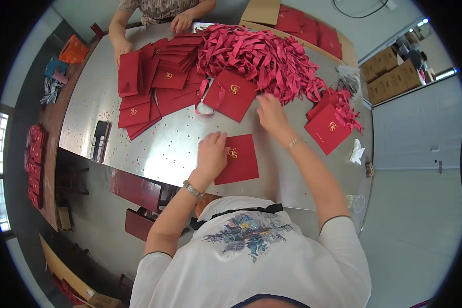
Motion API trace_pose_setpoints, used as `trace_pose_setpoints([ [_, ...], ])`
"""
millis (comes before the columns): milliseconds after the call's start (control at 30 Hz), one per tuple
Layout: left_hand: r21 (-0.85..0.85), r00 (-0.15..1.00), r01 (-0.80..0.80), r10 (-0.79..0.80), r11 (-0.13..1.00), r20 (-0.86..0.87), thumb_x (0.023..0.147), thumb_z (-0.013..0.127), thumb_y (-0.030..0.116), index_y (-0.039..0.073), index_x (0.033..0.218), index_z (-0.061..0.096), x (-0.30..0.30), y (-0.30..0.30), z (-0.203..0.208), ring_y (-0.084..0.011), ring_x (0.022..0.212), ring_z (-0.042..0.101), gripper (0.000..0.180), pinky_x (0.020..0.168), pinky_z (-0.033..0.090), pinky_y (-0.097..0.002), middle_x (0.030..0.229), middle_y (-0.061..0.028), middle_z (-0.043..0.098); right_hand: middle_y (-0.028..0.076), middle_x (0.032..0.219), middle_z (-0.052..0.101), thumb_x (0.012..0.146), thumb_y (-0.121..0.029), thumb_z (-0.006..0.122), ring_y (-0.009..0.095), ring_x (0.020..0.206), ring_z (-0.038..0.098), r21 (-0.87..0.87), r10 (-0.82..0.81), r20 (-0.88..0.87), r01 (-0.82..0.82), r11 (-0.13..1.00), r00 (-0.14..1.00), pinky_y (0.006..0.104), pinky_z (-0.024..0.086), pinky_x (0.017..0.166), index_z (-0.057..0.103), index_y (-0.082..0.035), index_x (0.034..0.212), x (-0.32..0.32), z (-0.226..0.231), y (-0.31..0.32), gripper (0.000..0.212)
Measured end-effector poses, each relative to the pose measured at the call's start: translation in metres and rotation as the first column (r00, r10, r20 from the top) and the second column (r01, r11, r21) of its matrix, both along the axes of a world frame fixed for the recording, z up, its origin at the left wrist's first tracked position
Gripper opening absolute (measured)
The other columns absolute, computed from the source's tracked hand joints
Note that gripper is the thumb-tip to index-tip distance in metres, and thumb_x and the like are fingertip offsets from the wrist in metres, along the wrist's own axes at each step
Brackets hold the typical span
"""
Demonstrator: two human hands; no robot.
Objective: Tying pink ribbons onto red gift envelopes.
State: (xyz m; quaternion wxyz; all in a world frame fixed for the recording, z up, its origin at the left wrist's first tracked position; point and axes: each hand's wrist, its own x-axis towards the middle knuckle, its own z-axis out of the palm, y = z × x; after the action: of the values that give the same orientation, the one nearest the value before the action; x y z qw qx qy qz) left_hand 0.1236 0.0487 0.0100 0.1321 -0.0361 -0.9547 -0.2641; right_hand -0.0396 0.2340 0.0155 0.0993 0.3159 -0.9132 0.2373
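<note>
A flat red paper bag with a gold emblem (pixel 244 163) lies on the metal table right in front of me. Across its left edge rests my left hand (pixel 212 153), fingers pointing away and lying on the bag and tabletop. Farther right, my right hand (pixel 273 117) is held just beyond the right corner of a second red bag (pixel 232 96), below the ribbon heap; its fingers reach forward, apart, and I see nothing in them. A large tangle of dark pink ribbons (pixel 256 56) covers the far middle. White and pink ribbon loops (pixel 205 106) stick out beside the second bag.
Stacked red bags (pixel 169 77) spread at the far left, where another person's hand (pixel 123 49) touches them. A phone (pixel 100 141) lies near the left edge. More bags (pixel 327 129), crumpled tissue (pixel 357 151) and a clear cup (pixel 359 203) are rightward. An open carton (pixel 262 11) stands behind.
</note>
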Motion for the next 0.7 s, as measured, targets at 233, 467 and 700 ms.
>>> trace_pose_setpoints([
  [233,-0.078,0.997,0.015,-0.009,0.997,0.080,0.074,0.065,0.012,0.005,0.112,0.057,0.002,0.017,-0.019,-0.0296,0.111,0.050,0.039,0.095,0.038,-0.0431,0.112,-0.0106,0.056,0.014,0.104,0.061,0.079,-0.007,0.052,0.035,0.097,0.056,0.093,0.265,-0.083,-0.258,0.962,0.961,0.0433,0.048,0.080,0.063,-0.004,0.102,-0.049,0.002,-0.058,0.026],
  [467,-0.076,0.998,-0.025,0.030,0.997,0.057,0.073,0.065,0.011,0.006,0.115,0.057,0.001,0.019,-0.015,-0.0283,0.109,0.051,0.043,0.096,0.036,-0.0440,0.110,-0.0103,0.056,0.007,0.102,0.062,0.080,-0.013,0.056,0.024,0.100,0.056,0.218,0.428,-0.212,-0.385,0.897,0.879,0.0405,0.040,0.092,0.065,-0.009,0.092,-0.024,-0.021,-0.097,0.016],
  [700,-0.030,0.982,-0.041,0.046,0.999,0.185,0.071,0.069,0.012,0.007,0.107,0.060,0.005,0.023,-0.008,-0.0294,0.100,0.051,0.037,0.088,0.038,-0.0424,0.098,-0.0102,0.056,0.004,0.077,0.060,0.079,-0.015,0.063,0.022,0.080,0.057,0.058,0.239,-0.157,-0.233,0.971,0.958,0.0385,0.039,0.081,0.063,-0.012,0.086,0.049,0.008,0.016,0.007],
])
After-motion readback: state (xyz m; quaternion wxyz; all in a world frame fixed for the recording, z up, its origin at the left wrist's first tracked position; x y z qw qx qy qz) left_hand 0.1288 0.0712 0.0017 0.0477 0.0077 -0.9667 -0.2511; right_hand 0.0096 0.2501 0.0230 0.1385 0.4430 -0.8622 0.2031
